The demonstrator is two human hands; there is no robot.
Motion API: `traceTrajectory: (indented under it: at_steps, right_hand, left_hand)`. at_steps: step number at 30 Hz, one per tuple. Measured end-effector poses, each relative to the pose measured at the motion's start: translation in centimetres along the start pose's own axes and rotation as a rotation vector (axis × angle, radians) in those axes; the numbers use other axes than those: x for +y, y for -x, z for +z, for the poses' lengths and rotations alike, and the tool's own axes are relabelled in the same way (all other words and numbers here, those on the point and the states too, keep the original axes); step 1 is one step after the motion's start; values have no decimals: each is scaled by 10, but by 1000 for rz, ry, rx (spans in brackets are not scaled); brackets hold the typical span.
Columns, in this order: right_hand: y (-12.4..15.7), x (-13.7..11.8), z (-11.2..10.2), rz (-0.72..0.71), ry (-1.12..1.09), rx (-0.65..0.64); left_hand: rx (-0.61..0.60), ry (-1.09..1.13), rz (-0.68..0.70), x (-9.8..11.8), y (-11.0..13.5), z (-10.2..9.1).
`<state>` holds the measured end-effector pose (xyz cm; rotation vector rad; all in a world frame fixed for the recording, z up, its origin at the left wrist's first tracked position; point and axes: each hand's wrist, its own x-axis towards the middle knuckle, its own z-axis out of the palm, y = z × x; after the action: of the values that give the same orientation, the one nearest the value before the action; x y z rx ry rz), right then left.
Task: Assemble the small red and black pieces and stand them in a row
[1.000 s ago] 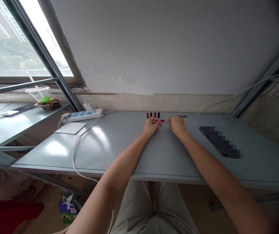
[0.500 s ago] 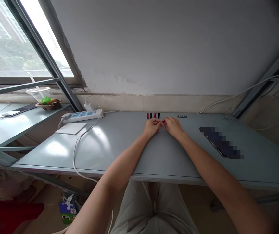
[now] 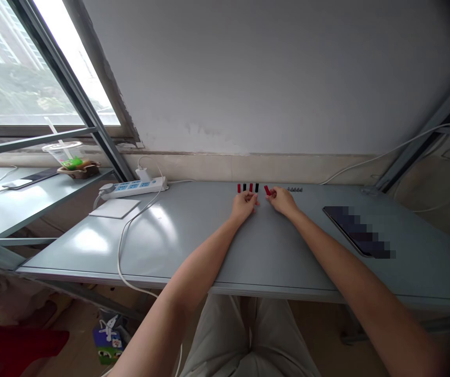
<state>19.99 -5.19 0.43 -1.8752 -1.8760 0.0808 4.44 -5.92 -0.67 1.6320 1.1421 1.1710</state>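
Note:
Both my hands rest at the far side of a grey table [image 3: 193,241]. My right hand [image 3: 282,200] pinches a small red piece [image 3: 266,190] between its fingertips, held tilted just above the tabletop. My left hand [image 3: 244,203] lies beside it with its fingers curled, and I cannot see anything in them. Just beyond the hands stands a short row of small red and black upright pieces [image 3: 247,187]. A cluster of tiny dark grey parts [image 3: 294,189] lies to the right of my right hand.
A dark phone [image 3: 356,230] lies at the right of the table. A white power strip [image 3: 132,186] with a trailing cable and a white pad [image 3: 115,208] sit at the left. A side shelf holds a plastic cup [image 3: 62,153] and another phone.
My right hand took the small red piece from between the hands and lifted it up and to the right, next to the row. My left hand drew its fingers back.

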Motion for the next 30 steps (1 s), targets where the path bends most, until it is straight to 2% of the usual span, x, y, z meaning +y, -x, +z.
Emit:
traceTrajectory:
  at_steps: [5,16,23,27,30]
  right_hand:
    - [-17,0,10,104,-161,-74]
    - [-33,7,37,162,-131,-46]
    - [-27,8,34,134,-119,-28]
    - [-16,10,26,169,-126,4]
    - [-4,13,19,140,-131,-37]
  left_hand:
    - [-13,-27,-2,-1,0,-2]
    - [0,-157,3,3,1,-4]
    - [43,-403,121,-2,1,-3]
    - [57,-506,119,-3,2,-3]
    - [15,-570,81,-4,2,-4]
